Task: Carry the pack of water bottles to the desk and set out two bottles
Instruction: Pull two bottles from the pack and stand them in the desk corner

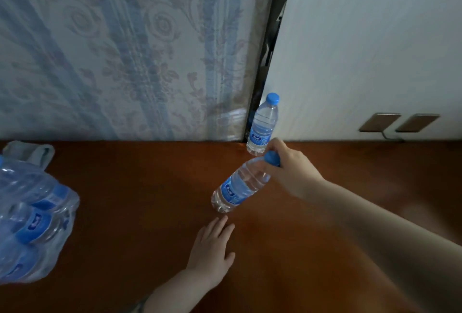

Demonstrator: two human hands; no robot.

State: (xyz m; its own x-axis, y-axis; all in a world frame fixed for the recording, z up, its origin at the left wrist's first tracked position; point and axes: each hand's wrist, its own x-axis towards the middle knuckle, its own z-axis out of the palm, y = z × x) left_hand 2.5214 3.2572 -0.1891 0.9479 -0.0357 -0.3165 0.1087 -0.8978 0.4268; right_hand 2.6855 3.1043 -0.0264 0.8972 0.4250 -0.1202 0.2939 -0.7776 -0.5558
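Item, step in hand: the right hand (287,170) is gripping a clear plastic water bottle with a blue cap and blue label (240,187) by its neck, fingers closed around the cap end, and is holding it tilted, cap toward two o'clock and base toward seven o'clock, the base sitting on or just above the reddish-brown wooden desk top (140,187); which of the two cannot be told. Item: the left hand (212,247) is lying flat and spread on the desk at six o'clock of that base, holding nothing, fingertips just short of it. Item: a second clear blue-capped bottle (262,125) is standing upright at the desk's far edge, at twelve o'clock of the tilted one, in front of the dark gap between the floral patterned curtain (112,50) and the white panel (375,50). Item: the shrink-wrapped pack of remaining bottles (32,222) is resting on the desk at nine o'clock, well apart. Handling advice: the bottle should be pivoted upright over its base, and released only once the base is sitting flat, clear of the standing bottle. Writing: both labels are showing a small white mark on blue, too blurred to read; no brand can be given.
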